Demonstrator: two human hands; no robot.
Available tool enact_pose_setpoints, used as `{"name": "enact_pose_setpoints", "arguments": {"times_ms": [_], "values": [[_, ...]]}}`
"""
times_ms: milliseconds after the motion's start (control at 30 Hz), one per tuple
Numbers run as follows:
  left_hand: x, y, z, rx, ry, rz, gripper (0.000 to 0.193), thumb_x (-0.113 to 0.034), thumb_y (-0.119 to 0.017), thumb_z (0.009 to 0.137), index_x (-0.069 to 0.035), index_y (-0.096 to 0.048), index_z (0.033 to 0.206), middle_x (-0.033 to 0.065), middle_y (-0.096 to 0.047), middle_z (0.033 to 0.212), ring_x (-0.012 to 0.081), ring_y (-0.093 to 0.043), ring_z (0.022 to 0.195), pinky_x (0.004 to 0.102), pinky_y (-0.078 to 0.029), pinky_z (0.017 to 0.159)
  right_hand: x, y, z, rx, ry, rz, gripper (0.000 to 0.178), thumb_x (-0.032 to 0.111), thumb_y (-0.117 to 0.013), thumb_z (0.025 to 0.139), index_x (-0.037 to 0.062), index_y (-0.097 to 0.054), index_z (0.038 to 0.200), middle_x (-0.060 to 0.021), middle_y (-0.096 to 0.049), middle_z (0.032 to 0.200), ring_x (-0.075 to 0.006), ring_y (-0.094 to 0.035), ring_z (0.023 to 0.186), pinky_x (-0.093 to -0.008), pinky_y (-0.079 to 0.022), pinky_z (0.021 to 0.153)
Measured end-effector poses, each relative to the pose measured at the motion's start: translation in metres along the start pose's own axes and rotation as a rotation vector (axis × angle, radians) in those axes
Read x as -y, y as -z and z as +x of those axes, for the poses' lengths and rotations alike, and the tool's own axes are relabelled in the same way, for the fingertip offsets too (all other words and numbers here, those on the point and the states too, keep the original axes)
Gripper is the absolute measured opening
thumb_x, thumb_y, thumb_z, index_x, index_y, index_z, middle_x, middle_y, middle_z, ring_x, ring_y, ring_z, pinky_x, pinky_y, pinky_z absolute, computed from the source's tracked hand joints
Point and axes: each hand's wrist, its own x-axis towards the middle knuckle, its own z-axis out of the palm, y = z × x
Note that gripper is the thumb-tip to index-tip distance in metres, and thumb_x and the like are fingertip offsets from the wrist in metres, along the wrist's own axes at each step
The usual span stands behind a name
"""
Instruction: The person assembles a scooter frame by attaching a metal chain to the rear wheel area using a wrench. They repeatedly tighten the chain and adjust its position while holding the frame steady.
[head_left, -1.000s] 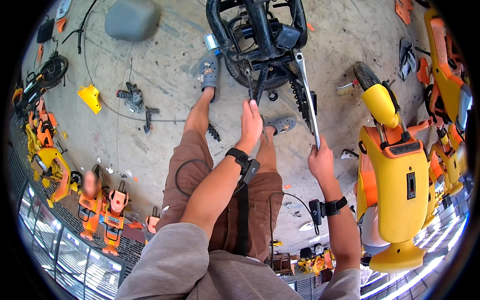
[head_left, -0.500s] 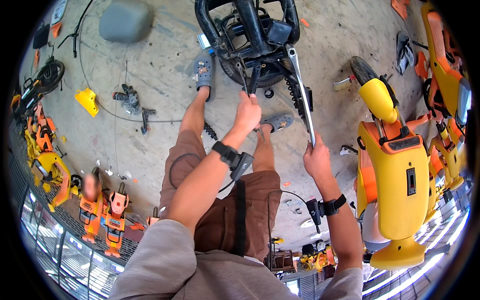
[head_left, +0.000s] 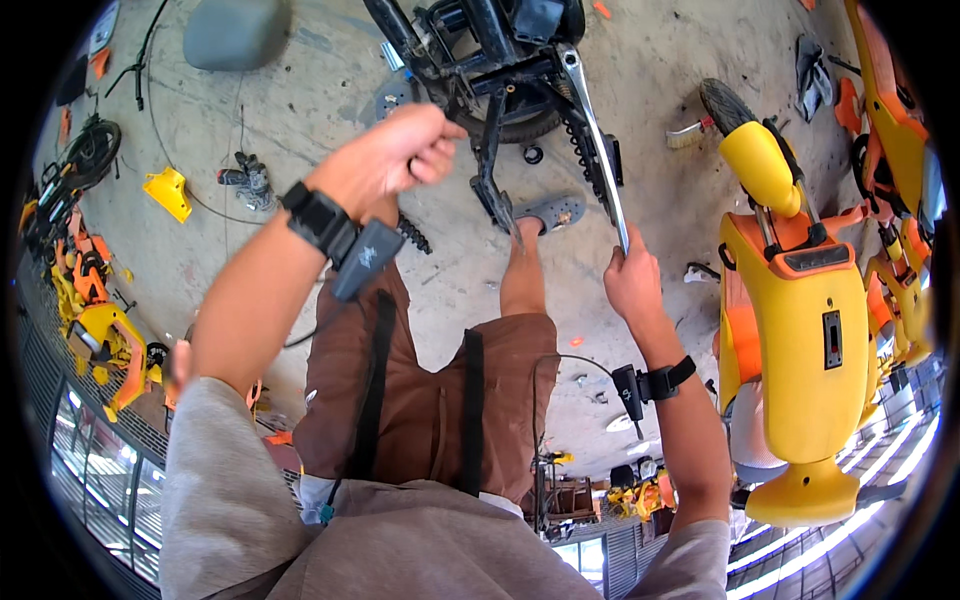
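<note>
Gripping the silver wrench [head_left: 598, 147] by its near end, probably for leverage, the right hand [head_left: 634, 280] holds its far head at the black frame [head_left: 490, 30]; the left hand [head_left: 410, 152] curls its fingers nearby, contents indeterminable

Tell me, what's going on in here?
A person's right hand grips a long silver wrench, whose far end is at a black metal frame. The left hand is raised, curled, to the left of that frame's lower parts; whether it holds anything small, I can't tell. A grey rounded seat lies on the floor, and a yellow-and-orange machine stands off to the right.
</note>
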Motion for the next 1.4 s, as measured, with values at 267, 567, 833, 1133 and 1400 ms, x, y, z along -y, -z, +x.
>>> {"name": "enact_pose_setpoints", "arguments": {"times_ms": [267,567,833,1133,1400], "values": [[0.094,0.003,-0.007,-0.527,-0.681,0.618,0.035,-0.035,-0.040,0.103,-0.003,-0.054,0.103,0.0118,-0.051,0.075,0.0264,-0.050,0.065,0.0374,-0.037,0.058,0.002,0.005,0.001,0.053,-0.028,0.010,0.047,0.005,-0.051,0.088,0.0100,-0.047,0.135,-0.0317,-0.064,0.089,-0.0501,-0.061,0.087,-0.0575,-0.047,0.077],[0.151,-0.037,0.071,-0.614,-0.844,0.364,0.037,-0.034,-0.035,0.105,0.000,-0.050,0.102,0.0256,-0.059,0.073,0.0485,-0.058,0.076,0.0518,-0.043,0.068,0.003,0.007,0.000,0.040,-0.049,0.008,0.048,0.002,-0.050,0.088,0.0090,-0.047,0.135,-0.0317,-0.064,0.090,-0.0507,-0.060,0.088,-0.0580,-0.046,0.078],[0.140,-0.038,0.101,-0.658,-0.879,0.307,0.034,-0.034,-0.034,0.105,-0.002,-0.046,0.108,0.0268,-0.059,0.072,0.0498,-0.057,0.072,0.0543,-0.041,0.064,0.009,0.009,-0.001,0.039,-0.083,0.014,0.041,0.002,-0.051,0.089,0.0071,-0.053,0.129,-0.0319,-0.062,0.091,-0.0497,-0.060,0.090,-0.0510,-0.048,0.076],[0.119,-0.063,0.107,-0.730,-0.779,0.417,0.033,-0.030,-0.033,0.104,0.002,-0.036,0.111,0.0328,-0.060,0.076,0.0522,-0.058,0.071,0.0561,-0.046,0.065,0.015,0.007,-0.002,0.044,-0.057,0.033,0.045,0.003,-0.051,0.088,0.0085,-0.048,0.133,-0.0323,-0.063,0.093,-0.0509,-0.059,0.090,-0.0572,-0.046,0.079],[0.027,-0.007,0.010,0.076,-0.070,-0.040,0.008,-0.011,-0.047,0.097,-0.004,-0.045,0.094,-0.0032,-0.034,0.068,0.0043,-0.028,0.046,0.0212,-0.023,0.039,0.011,0.012,-0.003,0.029,-0.049,0.007,0.038,0.004,-0.052,0.089,0.0060,-0.053,0.127,-0.0318,-0.062,0.085,-0.0503,-0.059,0.086,-0.0538,-0.047,0.074]]}}
